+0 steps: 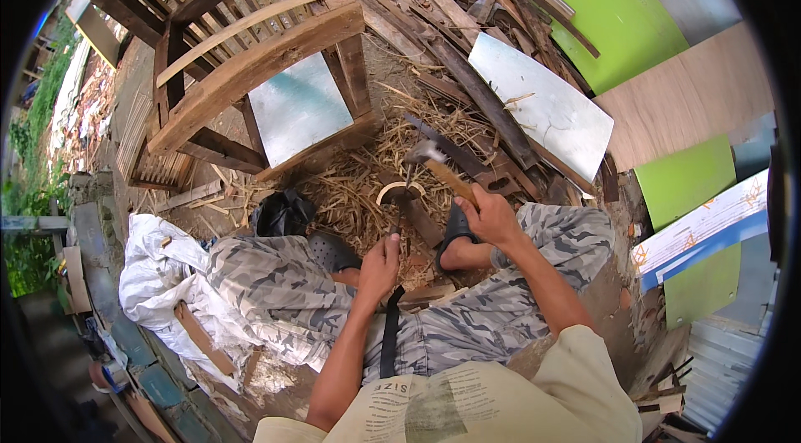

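Currently, head view: a curved wood strip (399,189) lies on the straw-littered ground just beyond the feet, apparently unfinished; shavings suggest work well under way. The right hand (492,216) is clenched round a wooden-handled hammer (440,168), raised over the strip. The left hand (380,268), near the knees, pinches a small upright tool (392,233), possibly a chisel.

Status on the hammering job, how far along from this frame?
Done: a heap of split cane strips and shavings lies ahead of the feet, and one curved strip is already bent. In hand: the right hand has the hammer raised, while the left hand pinches something small upright over the dark wooden piece. Left: that strike has not landed; how many remain cannot be judged.
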Demonstrator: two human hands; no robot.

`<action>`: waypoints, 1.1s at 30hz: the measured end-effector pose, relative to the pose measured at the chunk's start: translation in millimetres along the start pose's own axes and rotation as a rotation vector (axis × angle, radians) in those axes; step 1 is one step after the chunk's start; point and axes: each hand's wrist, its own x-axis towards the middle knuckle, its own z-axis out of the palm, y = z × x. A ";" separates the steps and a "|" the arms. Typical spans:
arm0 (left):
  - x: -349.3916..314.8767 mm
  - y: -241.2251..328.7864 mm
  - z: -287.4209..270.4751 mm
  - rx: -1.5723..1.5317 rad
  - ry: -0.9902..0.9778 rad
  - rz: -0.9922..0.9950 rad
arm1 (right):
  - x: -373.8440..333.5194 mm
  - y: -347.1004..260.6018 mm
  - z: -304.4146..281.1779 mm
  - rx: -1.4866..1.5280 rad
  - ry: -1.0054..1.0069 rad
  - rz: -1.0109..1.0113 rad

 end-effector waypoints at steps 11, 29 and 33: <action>2.3 -4.6 -1.2 0.028 -0.003 -0.030 | 18.2 -67.2 -49.1 0.247 0.248 -0.097; 4.3 4.8 4.0 0.061 0.003 -0.035 | 19.9 1.7 -10.7 0.044 0.048 -0.075; 12.6 -3.6 -0.8 0.047 -0.052 -0.089 | 11.6 31.8 16.4 -0.084 -0.135 0.089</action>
